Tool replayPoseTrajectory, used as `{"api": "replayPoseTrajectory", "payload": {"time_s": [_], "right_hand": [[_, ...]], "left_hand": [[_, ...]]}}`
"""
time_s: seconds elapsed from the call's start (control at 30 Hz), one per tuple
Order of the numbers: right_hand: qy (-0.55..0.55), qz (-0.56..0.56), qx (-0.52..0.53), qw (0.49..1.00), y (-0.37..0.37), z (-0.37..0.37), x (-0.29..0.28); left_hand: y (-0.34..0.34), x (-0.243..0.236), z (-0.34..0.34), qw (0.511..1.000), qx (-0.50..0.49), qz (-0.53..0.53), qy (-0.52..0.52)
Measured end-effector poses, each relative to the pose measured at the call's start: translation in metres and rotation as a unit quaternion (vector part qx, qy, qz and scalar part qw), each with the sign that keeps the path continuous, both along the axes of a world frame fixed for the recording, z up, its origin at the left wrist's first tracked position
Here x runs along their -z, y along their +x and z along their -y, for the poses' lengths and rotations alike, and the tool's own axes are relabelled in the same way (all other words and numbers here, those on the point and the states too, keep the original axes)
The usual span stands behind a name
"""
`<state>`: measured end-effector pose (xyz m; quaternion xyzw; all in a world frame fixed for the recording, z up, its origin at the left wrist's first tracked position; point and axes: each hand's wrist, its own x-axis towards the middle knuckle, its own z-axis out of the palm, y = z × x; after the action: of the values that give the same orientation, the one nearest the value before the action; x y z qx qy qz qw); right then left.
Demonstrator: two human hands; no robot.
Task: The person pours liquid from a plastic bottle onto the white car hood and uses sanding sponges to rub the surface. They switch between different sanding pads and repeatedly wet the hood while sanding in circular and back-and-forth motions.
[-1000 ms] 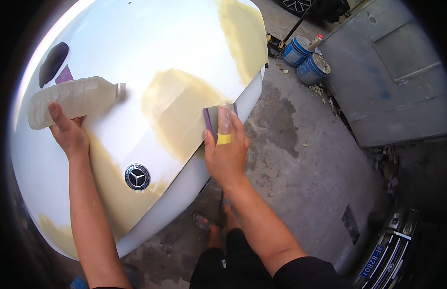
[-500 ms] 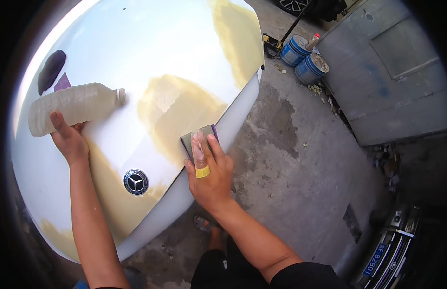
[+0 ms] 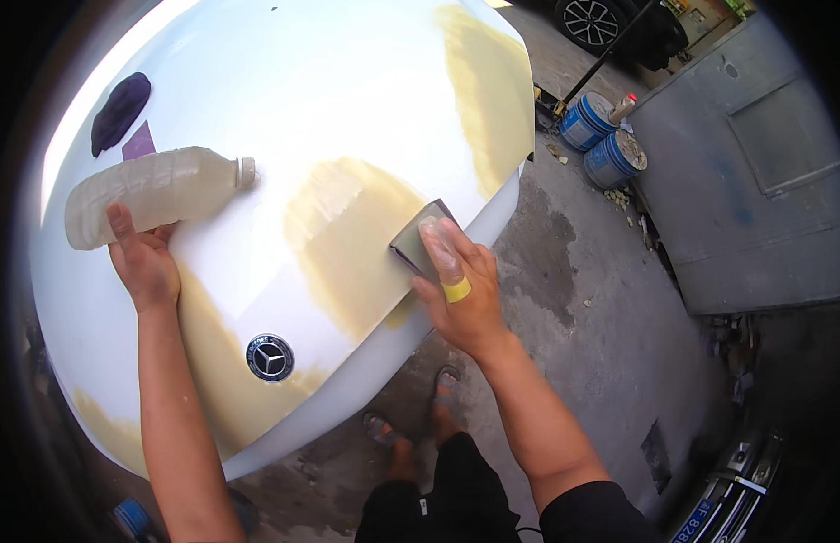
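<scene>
My left hand [image 3: 147, 276] grips a translucent plastic bottle [image 3: 162, 190] with pale, cloudy contents, held on its side over the white car hood [image 3: 248, 86]. The capped neck points right. At the hood's front edge, my right hand [image 3: 472, 303] presses a flat sanding block [image 3: 414, 244] wrapped in dark sandpaper. One finger of that hand is covered in clear film, with a yellow tape band [image 3: 457, 290] at its base. Beneath and left of the block spreads a yellowish filler patch [image 3: 334, 271]. The block's underside is hidden.
A dark cloth [image 3: 121, 113] and a piece of purple sandpaper [image 3: 139, 141] rest on the hood. Near the front edge sits a round emblem [image 3: 270, 358]. Two blue pails [image 3: 616, 159] stand on the concrete floor beside a grey metal panel [image 3: 745, 199].
My right hand has slid the sanding block right and farther along the hood's front edge. The left hand keeps its hold on the bottle. The whole view has shifted slightly.
</scene>
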<state>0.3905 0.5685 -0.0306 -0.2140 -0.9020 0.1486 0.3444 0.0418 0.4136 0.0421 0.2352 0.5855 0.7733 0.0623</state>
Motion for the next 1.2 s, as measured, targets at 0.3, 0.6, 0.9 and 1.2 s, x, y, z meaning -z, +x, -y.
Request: {"api": "replayPoseTrajectory", "payload": {"time_s": [0.3, 0.6, 0.9, 1.2], "right_hand": [[0.013, 0.03, -0.137, 0.99, 0.003, -0.046, 0.0], [0.066, 0.018, -0.194, 0.979, -0.1, -0.098, -0.048], [0.074, 0.044, -0.204, 0.975, -0.009, -0.093, -0.014], [0.06, 0.019, -0.241, 0.969, 0.003, -0.092, -0.003]], "left_hand": [[-0.001, 0.001, 0.013, 1.0, -0.017, 0.022, 0.0], [0.004, -0.001, 0.0, 0.998, -0.046, 0.046, 0.003], [0.003, -0.001, 0.002, 0.995, -0.072, 0.068, 0.004], [0.005, -0.001, 0.007, 0.993, -0.086, 0.076, 0.008]]}}
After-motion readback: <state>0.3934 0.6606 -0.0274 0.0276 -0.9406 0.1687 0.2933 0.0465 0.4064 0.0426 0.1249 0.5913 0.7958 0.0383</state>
